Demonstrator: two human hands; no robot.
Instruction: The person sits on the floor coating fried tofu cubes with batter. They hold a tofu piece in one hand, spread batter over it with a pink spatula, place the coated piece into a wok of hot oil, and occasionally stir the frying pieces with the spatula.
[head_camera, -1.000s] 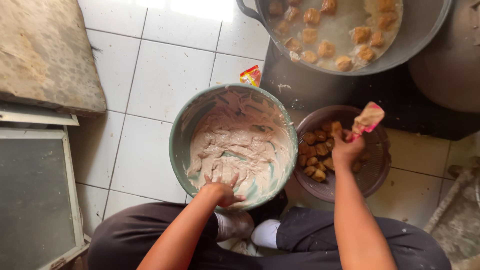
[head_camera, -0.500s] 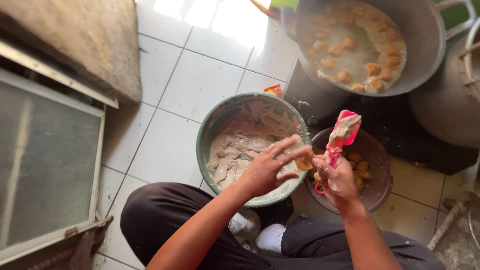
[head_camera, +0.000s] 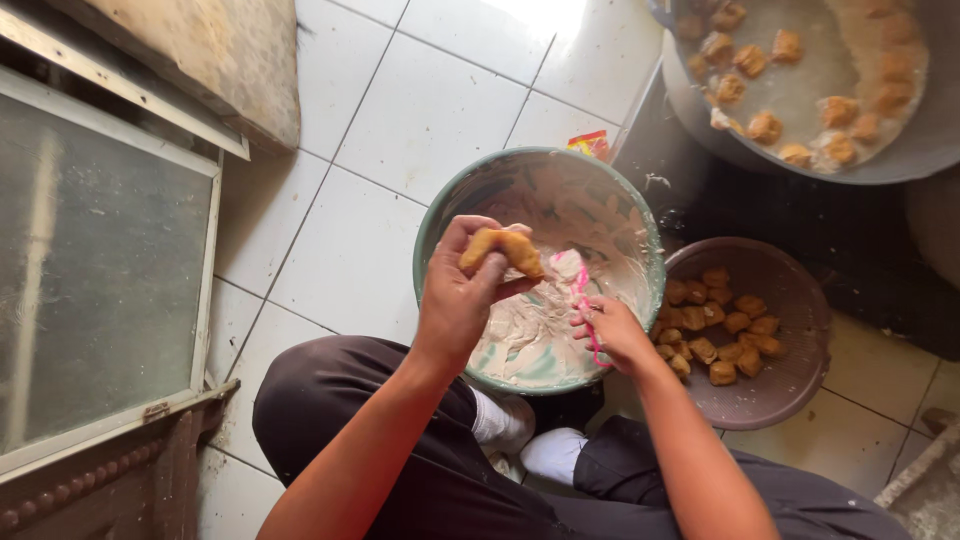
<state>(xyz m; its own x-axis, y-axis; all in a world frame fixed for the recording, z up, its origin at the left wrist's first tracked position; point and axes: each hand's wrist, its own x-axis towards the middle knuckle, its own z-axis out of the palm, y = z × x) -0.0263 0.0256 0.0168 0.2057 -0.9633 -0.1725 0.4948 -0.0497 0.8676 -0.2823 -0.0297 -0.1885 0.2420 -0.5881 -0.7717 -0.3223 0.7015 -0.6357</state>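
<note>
My left hand (head_camera: 462, 290) holds a golden fried tofu puff (head_camera: 503, 250) up above a green bowl (head_camera: 440, 215) smeared with pale batter. Beside it, my right hand (head_camera: 612, 330) grips a pink spatula (head_camera: 578, 285) whose batter-coated tip points at the puff. Both hands hover over the bowl's near half. A brown bowl (head_camera: 790, 380) holding several more fried puffs sits just right of my right hand on the floor.
A large metal wok (head_camera: 905, 150) with several pieces frying in oil stands at the top right on a dark stove top (head_camera: 780, 215). A glass-panelled frame (head_camera: 100, 270) and a worn board (head_camera: 200, 60) lie on the left. White floor tiles (head_camera: 400, 120) lie between. My dark trousers and white socks are below.
My left hand has lifted out of the batter and now holds a puff. My right hand has brought the spatula from over the brown bowl to the green bowl. The view shifted left.
</note>
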